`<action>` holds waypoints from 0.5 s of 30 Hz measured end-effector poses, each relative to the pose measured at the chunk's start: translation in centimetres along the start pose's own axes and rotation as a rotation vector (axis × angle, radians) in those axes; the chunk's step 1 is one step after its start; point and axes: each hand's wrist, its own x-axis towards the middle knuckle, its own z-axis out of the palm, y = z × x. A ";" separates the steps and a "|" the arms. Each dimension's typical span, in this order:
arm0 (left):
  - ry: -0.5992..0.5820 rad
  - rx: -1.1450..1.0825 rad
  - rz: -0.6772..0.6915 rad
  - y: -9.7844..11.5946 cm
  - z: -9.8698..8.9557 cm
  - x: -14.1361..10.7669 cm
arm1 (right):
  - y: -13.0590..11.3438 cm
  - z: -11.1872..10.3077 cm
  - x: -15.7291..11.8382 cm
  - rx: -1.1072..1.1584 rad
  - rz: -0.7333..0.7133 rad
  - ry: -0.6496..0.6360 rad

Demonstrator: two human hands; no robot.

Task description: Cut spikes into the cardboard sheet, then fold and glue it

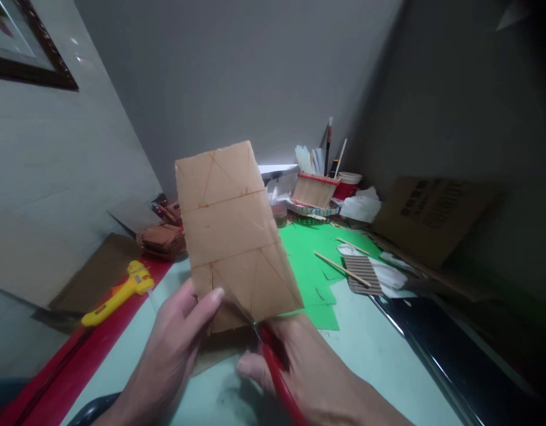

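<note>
The cardboard (228, 225) stood tilted above the surface (379, 355), its lower left edge pinched in my left hand (175, 331). My right hand (299, 355) was closed round the red scissors (273, 358), blades at the cardboard's bottom edge.

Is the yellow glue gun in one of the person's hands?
No, the glue gun lies off to the left, while the left hand holds the cardboard and the right hand holds red-handled scissors.

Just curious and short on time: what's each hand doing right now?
Left hand: gripping the cardboard.
Right hand: closed around the red-handled scissors.
</note>
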 end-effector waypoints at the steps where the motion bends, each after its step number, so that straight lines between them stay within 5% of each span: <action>1: -0.008 0.010 0.002 0.0 0.0 -0.1 | -0.2 0.0 0.0 0.018 -0.027 -0.002; 15: 0.018 0.210 0.014 0.4 -0.7 -0.3 | 0.9 0.9 0.7 -0.008 0.065 0.023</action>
